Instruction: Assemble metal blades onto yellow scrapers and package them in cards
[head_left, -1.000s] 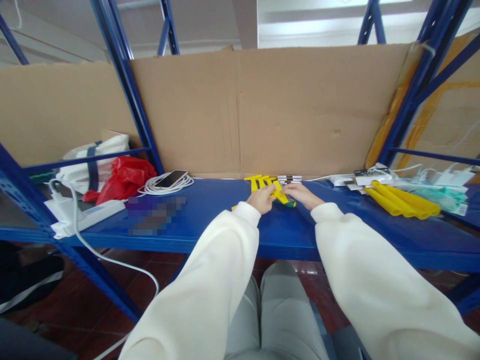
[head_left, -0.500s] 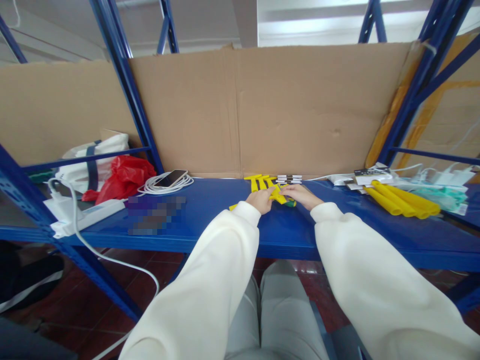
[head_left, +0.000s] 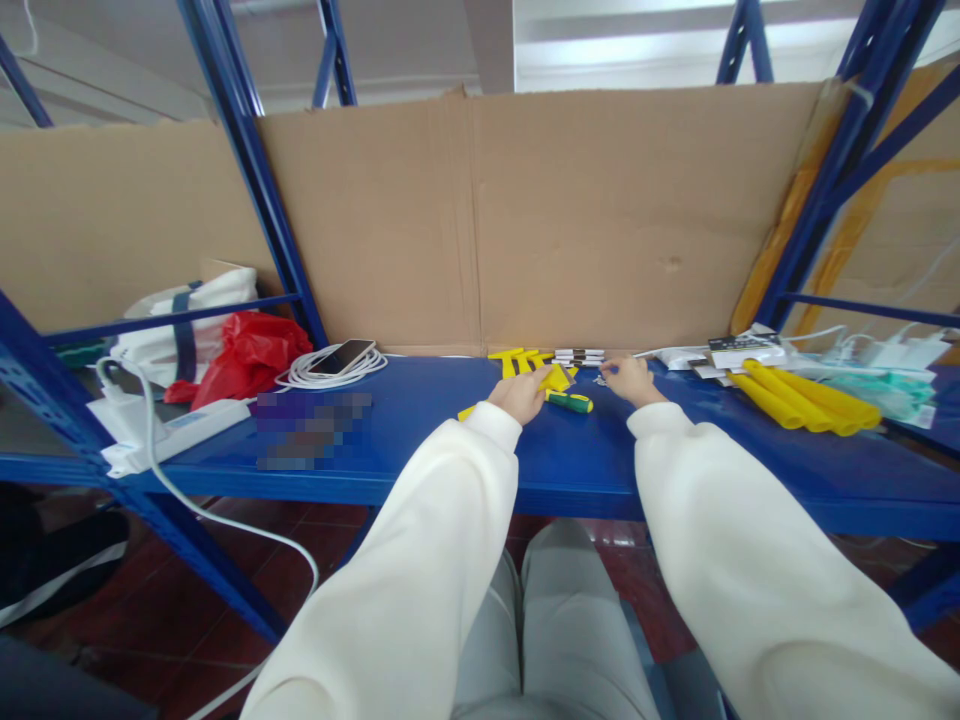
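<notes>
My left hand [head_left: 520,396] is closed around a yellow plastic piece [head_left: 556,379] with a wide flat head, like a scraper. Just below that piece lies a screwdriver [head_left: 570,402] with a green and yellow handle. My right hand [head_left: 631,381] is apart from it, low over the shelf, its fingertips bent together beside small shiny bits [head_left: 600,380]. Whether something is pinched in them is too small to tell. Behind my left hand several yellow T-shaped scrapers [head_left: 511,360] lie in a row, next to a stack of small white and black packs [head_left: 579,357].
A phone [head_left: 343,356] rests on a coiled white cable [head_left: 300,376]. On the left are a power strip [head_left: 187,432] and a red bag [head_left: 259,352]. Yellow tubes [head_left: 802,400] lie at the right. A cardboard wall [head_left: 600,220] closes the back of the blue shelf [head_left: 420,440].
My right hand has left the yellow piece and moved right to the small shiny bits. The screwdriver handle shows more fully now. My left hand stays in place, still holding the piece.
</notes>
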